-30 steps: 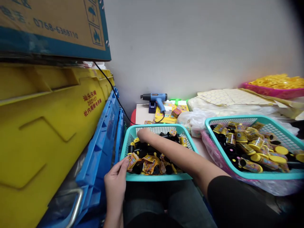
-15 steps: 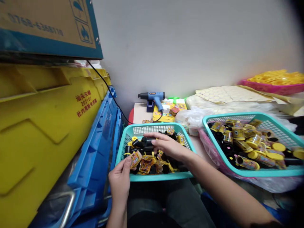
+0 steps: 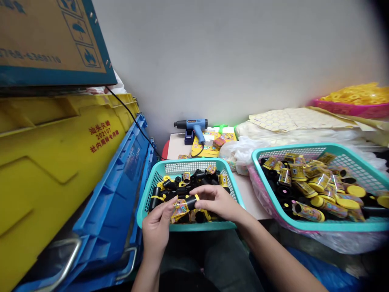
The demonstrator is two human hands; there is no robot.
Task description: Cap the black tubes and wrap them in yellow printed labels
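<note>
Over the near turquoise basket (image 3: 143, 202), my left hand (image 3: 156, 227) pinches a printed yellow plastic sleeve (image 3: 181, 207) between thumb and fingers. My right hand (image 3: 219, 202) grips the yellow-rimmed end of a black tube (image 3: 191, 202). The tube's other end meets the sleeve and seems partly inside it; how deep, I cannot tell. Under both hands, the basket holds loose black tubes, small yellow parts and more printed sleeves. A sleeved piece (image 3: 186, 177) lies at its far side.
To the right stands a second turquoise basket (image 3: 258, 190) full of sleeved tubes. A blue heat gun (image 3: 194, 125) rests behind, its cord running left. Stacked yellow (image 3: 54, 162) and blue crates (image 3: 112, 202) wall the left side. A pink basket (image 3: 349, 107) holds yellow parts.
My right hand has lifted a black tube from the basket and brought it to the sleeve in my left hand. The camera view has shifted slightly.
</note>
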